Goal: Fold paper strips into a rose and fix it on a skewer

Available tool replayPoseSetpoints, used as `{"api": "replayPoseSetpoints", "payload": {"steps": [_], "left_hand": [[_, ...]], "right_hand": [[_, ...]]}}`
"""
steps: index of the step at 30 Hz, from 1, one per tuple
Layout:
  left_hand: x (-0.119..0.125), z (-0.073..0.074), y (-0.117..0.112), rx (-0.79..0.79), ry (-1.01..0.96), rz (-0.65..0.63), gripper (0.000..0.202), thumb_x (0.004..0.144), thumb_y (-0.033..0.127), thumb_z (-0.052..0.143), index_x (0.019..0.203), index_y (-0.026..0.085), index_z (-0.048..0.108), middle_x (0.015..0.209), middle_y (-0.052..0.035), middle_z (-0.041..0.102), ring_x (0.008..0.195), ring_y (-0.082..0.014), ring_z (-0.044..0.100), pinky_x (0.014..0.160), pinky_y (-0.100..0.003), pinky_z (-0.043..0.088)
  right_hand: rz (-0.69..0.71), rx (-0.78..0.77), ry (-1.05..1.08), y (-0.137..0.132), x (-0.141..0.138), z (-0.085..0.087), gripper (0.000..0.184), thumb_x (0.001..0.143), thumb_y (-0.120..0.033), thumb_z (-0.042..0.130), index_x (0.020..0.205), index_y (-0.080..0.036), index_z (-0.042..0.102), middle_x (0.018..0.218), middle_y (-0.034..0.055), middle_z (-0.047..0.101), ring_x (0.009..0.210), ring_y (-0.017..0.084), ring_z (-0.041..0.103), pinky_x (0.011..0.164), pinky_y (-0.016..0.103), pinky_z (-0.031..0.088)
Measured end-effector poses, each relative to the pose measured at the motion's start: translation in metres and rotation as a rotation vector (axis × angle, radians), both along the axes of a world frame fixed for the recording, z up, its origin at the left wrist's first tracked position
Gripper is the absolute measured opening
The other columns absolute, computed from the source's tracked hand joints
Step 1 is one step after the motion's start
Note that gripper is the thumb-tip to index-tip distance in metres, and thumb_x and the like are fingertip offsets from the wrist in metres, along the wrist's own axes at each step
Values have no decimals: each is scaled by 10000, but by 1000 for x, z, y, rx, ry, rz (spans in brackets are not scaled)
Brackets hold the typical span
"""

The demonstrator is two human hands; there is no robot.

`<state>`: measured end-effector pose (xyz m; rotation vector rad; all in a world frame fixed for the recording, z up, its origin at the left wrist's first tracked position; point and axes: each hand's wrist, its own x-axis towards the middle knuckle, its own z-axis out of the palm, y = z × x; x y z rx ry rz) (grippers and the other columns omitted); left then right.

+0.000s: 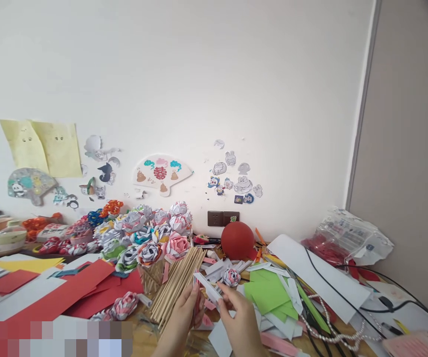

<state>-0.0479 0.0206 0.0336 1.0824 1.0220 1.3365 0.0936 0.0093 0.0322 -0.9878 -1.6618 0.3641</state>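
A folded white paper strip stretches between my two hands, above the cluttered tabletop. My left hand is closed around its left end, where a bit of pink and dark colour shows at the fingers. The fingers of my right hand pinch the strip's other end, thumb below and index finger above. Just left of my left hand lies a bundle of thin wooden sticks. A small rolled paper flower rests beyond my right hand, and green paper sheets lie to its right.
Paper roses are heaped at the back left, with red paper sheets in front. A red balloon sits by the wall socket. Right lie a white sheet, black cables, a bead string and a plastic bag.
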Motion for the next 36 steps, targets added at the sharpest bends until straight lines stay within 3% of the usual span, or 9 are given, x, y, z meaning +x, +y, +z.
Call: {"api": "replayPoseSetpoints", "payload": {"steps": [5, 10, 16, 20, 22, 24, 28, 33, 36], "left_hand": [[6, 6, -3, 38, -61, 12, 563, 524, 740, 574, 643, 207, 434, 432, 112, 410, 268, -11, 240, 294, -162, 179], [10, 3, -4, 39, -80, 16, 571, 537, 750, 554, 555, 205, 387, 389, 116, 354, 273, -11, 226, 314, -168, 185], [14, -6, -8, 24, -10, 107, 559, 575, 750, 519, 715, 209, 489, 380, 101, 403, 343, -89, 368, 386, -212, 313], [12, 0, -12, 94, 174, 277, 609, 543, 741, 551, 787, 183, 574, 684, -18, 626, 670, -195, 583, 649, -278, 478], [12, 5, -16, 140, 239, 296, 592, 591, 709, 541, 831, 171, 602, 824, -63, 655, 854, -237, 584, 798, -291, 455], [15, 8, -20, 151, 254, 271, 563, 632, 674, 537, 881, 174, 611, 862, -70, 658, 907, -249, 573, 834, -296, 440], [22, 10, -25, 105, 199, 206, 568, 593, 688, 568, 846, 181, 608, 789, -51, 639, 848, -244, 573, 790, -304, 453], [26, 3, -23, 124, 164, 166, 505, 591, 697, 565, 646, 197, 530, 589, 26, 519, 599, -164, 509, 612, -264, 447], [27, -4, -19, 97, 149, 91, 498, 593, 693, 570, 654, 203, 503, 485, 80, 423, 418, -101, 393, 413, -216, 344]], "right_hand": [[-18, 29, 38, 0, 0, -6, 309, 856, -299, 430, 1015, -181, 667, 859, 98, 695, 718, 189, 658, 647, 247, 535], [9, 76, -5, -5, -7, -13, 315, 833, -211, 409, 1015, -172, 662, 857, 96, 695, 750, 194, 657, 660, 259, 533], [11, 46, -112, -10, -13, -13, 332, 771, -141, 405, 971, -160, 669, 770, 89, 690, 661, 199, 644, 603, 280, 522], [4, 48, -169, -13, -13, -13, 321, 755, -124, 407, 933, -172, 670, 733, 77, 681, 653, 197, 636, 609, 278, 507], [9, 75, -191, -14, -13, -13, 311, 762, -123, 409, 936, -179, 661, 731, 70, 678, 653, 194, 633, 599, 270, 497], [23, 105, -195, -15, -12, -12, 313, 774, -121, 411, 976, -176, 643, 754, 69, 681, 661, 190, 635, 599, 260, 491], [53, 130, -209, -17, -12, -9, 332, 794, -93, 391, 1039, -154, 606, 847, 84, 686, 731, 188, 644, 646, 255, 485], [9, 46, -394, -20, -11, 0, 206, 764, -60, 442, 766, -169, 617, 678, 43, 638, 637, 185, 601, 576, 248, 427], [-14, 10, -436, -18, -7, 7, 216, 770, -63, 448, 665, -181, 595, 644, 31, 620, 631, 179, 583, 583, 249, 411]]}}
